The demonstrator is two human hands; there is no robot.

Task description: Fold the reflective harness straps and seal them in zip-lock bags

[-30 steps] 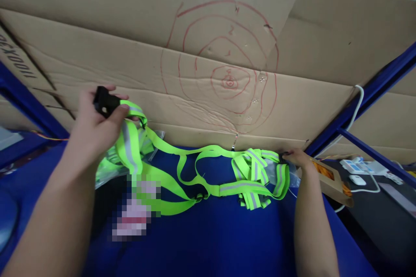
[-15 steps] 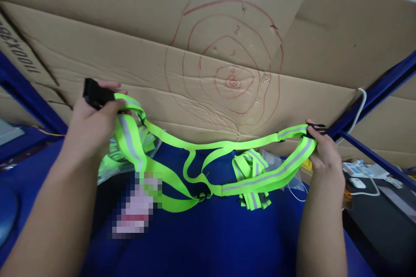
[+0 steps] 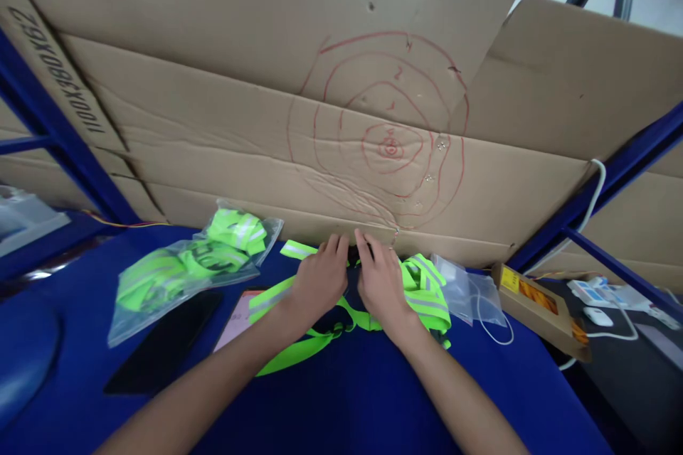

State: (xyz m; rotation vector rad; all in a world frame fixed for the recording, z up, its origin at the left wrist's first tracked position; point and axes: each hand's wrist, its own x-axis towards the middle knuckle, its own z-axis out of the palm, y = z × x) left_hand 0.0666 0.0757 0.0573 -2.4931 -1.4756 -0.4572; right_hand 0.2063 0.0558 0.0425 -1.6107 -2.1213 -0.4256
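Over the blue table, my left hand (image 3: pixel 321 276) and my right hand (image 3: pixel 382 283) are close together, closed on the two ends of a neon-green reflective strap vest (image 3: pixel 302 353). A bit of the black buckle (image 3: pixel 353 254) shows between my fingers; whether its halves are joined is hidden. The vest's grey-striped straps hang and loop below both hands. Just right of my right hand, more green reflective straps (image 3: pixel 431 298) lie bunched up. Under the left straps is a pink sheet or card (image 3: pixel 235 320), partly covered.
Clear bags of folded green straps (image 3: pixel 197 259) lie left, beside a black flat piece (image 3: pixel 165 345). To the right are a clear plastic bag (image 3: pixel 459 291), an open cardboard box (image 3: pixel 538 306) and a white mouse (image 3: pixel 597 316). A cardboard wall (image 3: pixel 224 121) with red rings stands behind.
My hands, held wide apart with the vest stretched between them, have come together at the middle, bringing the two black buckle ends close. The straps have dropped slack toward the table.
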